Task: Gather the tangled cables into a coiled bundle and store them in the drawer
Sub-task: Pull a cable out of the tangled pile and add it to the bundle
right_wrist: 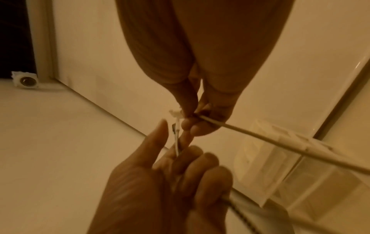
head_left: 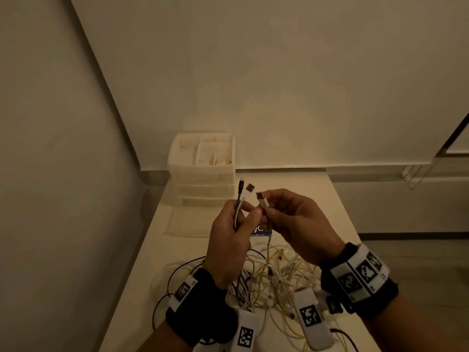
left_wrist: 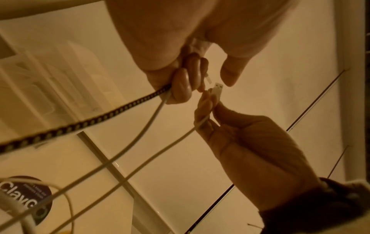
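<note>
A tangle of white, yellow and black cables [head_left: 274, 278] lies on the white table [head_left: 132, 295] below my raised hands. My left hand [head_left: 236, 224] grips two cable ends upright, a black-and-white braided cable [left_wrist: 84, 123] and a white cable [left_wrist: 152, 117], their plugs [head_left: 245, 188] sticking up above the fist. My right hand [head_left: 291, 219] pinches a white USB plug [head_left: 261, 199] between thumb and fingers, close beside the left hand's fingertips. That cable [right_wrist: 260, 136] trails down into the tangle. The white drawer unit [head_left: 203, 171] stands at the table's far end.
The drawer unit's top tray [head_left: 177, 148] has open compartments. A round dark label [left_wrist: 30, 204] and a blue card [head_left: 261, 231] lie on the table under the hands. Walls close in on the left and behind; floor drops off to the right.
</note>
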